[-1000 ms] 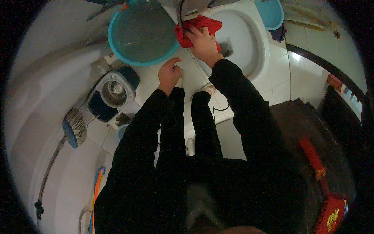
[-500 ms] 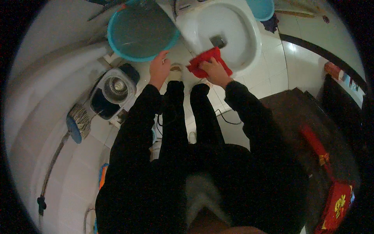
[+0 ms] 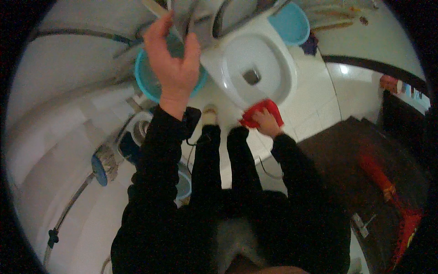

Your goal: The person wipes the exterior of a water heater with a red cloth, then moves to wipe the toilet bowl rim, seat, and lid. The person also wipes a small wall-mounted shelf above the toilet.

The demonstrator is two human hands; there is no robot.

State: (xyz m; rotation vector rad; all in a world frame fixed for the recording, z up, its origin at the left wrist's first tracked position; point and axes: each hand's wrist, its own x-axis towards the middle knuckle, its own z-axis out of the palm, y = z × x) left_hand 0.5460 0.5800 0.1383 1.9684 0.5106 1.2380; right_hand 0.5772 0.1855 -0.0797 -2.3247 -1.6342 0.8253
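My left hand is raised in front of the large turquoise tub, with thumb and fingers apart and nothing seen between them. Its fingertips come near some pale and dark bar-like shapes at the top, and contact cannot be made out. Lower down, my right hand grips a red cloth, bunched under its fingers. The cloth is at the near rim of a white toilet bowl, which has a dark drain opening.
A blue basin stands beyond the toilet. On the left are a mop and a grey device with a round basket. Another blue basin sits beside my leg. A dark brown surface with red decorations lies at right.
My left hand has risen up and away from beside the tub toward the bars. My right hand stays on the red cloth, which is lower in view as the view has shifted.
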